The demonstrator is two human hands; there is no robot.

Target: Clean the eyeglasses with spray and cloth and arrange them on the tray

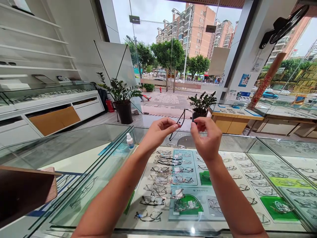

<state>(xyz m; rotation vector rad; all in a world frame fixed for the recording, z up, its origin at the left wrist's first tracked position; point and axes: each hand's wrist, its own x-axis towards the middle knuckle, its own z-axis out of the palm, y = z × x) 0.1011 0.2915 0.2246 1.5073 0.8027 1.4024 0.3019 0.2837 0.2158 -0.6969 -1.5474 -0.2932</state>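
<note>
I hold a pair of thin dark-framed glasses (pixel 180 123) up above a glass display counter (pixel 104 155). My left hand (pixel 158 132) pinches the frame near one lens side. My right hand (pixel 206 137) pinches the other end with fingers closed around it. The glasses are tilted, one arm pointing up and back. Under the glass, beneath both forearms, lie several rows of spectacle frames (pixel 168 178) on white, teal and green mats.
A small white bottle with a blue label (pixel 129 140) stands on the counter top at left. A dark wooden board (pixel 24 191) juts in at the lower left. Potted plants (pixel 122 96) and more glass counters (pixel 284 155) lie beyond, before a street window.
</note>
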